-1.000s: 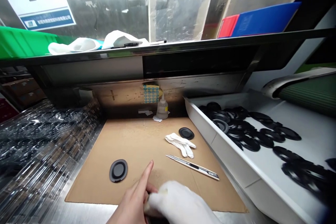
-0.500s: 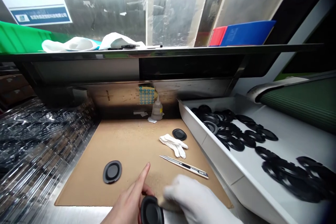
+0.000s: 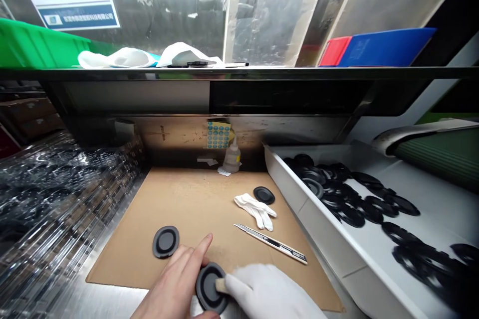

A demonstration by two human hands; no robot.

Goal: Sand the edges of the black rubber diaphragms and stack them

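Observation:
My bare left hand grips a black oval rubber part at the bottom of the view, index finger stretched along its top edge. My right hand, in a white glove, pinches a small tan piece against the part's right side. A second black oval part lies on the brown cardboard mat just left of my hands. A third black part rests farther back, next to a crumpled white glove.
A utility knife lies on the mat right of my hands. A white tray at right holds several black parts. Stacked clear plastic trays fill the left. A small glue bottle stands at the back under a shelf.
The black part came up into view between my hands and is now held higher over the mat. The camera view shifted slightly.

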